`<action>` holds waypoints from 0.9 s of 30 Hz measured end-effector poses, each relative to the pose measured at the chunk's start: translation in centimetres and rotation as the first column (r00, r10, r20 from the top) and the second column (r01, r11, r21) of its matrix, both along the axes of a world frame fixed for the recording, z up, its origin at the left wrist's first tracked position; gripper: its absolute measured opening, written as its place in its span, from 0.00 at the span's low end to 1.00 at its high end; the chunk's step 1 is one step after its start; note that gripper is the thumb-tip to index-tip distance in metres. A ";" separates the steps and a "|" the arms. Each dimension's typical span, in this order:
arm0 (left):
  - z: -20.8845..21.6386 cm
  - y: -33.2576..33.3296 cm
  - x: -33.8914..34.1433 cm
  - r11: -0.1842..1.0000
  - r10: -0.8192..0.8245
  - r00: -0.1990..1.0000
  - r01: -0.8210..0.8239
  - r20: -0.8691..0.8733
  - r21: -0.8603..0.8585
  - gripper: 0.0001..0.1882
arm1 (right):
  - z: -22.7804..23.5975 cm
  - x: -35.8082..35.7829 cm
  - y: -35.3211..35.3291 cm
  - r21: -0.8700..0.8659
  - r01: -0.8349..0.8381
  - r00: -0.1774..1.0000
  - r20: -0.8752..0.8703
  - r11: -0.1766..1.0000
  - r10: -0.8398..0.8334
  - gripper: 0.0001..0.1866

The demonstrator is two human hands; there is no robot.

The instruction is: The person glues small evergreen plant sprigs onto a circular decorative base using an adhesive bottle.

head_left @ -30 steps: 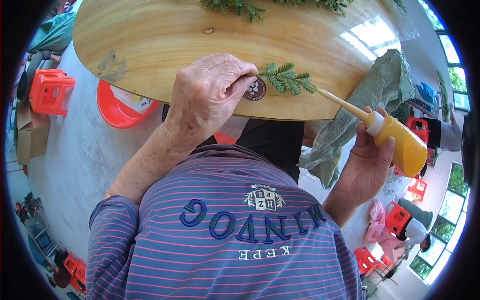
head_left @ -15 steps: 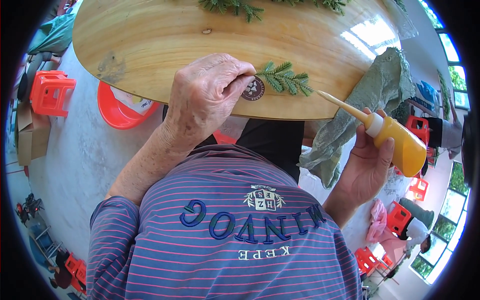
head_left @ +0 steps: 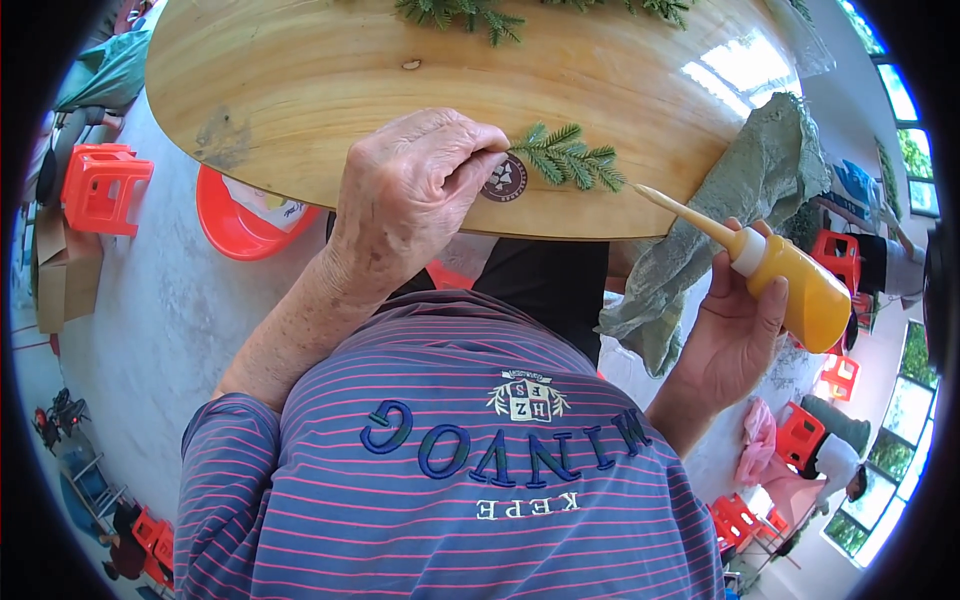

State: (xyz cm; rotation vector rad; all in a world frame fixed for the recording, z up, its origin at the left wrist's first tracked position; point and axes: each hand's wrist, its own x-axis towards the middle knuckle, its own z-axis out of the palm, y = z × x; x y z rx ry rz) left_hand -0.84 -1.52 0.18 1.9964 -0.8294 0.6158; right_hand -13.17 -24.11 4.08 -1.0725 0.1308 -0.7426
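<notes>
My left hand (head_left: 415, 180) is closed in a pinch on the stem end of a small green pine sprig (head_left: 567, 158). The sprig points right, low above the wooden table (head_left: 330, 110) near its front edge. In my right hand (head_left: 730, 330) is a yellow squeeze bottle (head_left: 795, 290), held tilted with its long nozzle toward the sprig. The nozzle tip is very near the right end of the sprig; I cannot tell whether they touch. A round dark sticker (head_left: 507, 178) shows on the tabletop beside my left fingertips, partly hidden by them.
More pine branches (head_left: 465, 14) lie on the far side of the table. A grey-green cloth (head_left: 755, 165) drapes over its right edge. On the floor to the left are a red basin (head_left: 245, 225) and a red stool (head_left: 105, 188). Other people are at the right.
Both hands, the sprig and the bottle stay almost still. In the background at the right, a person's arm has shifted slightly.
</notes>
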 end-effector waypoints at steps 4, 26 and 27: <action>0.4 -0.1 -0.3 1.000 0.005 0.999 -0.004 -0.037 0.027 0.06 | 0.3 -0.3 -0.4 0.091 0.013 1.000 0.027 0.996 -0.015 0.20; 6.9 -23.0 -5.2 0.783 -0.620 0.749 0.574 0.234 0.239 0.06 | 1.1 -11.0 -17.4 0.300 0.326 0.892 0.217 0.896 -0.397 0.19; 6.6 -24.1 -5.2 0.748 -0.648 0.729 0.557 0.219 0.360 0.07 | 1.2 -11.2 -17.6 0.307 0.337 0.887 0.215 0.890 -0.409 0.19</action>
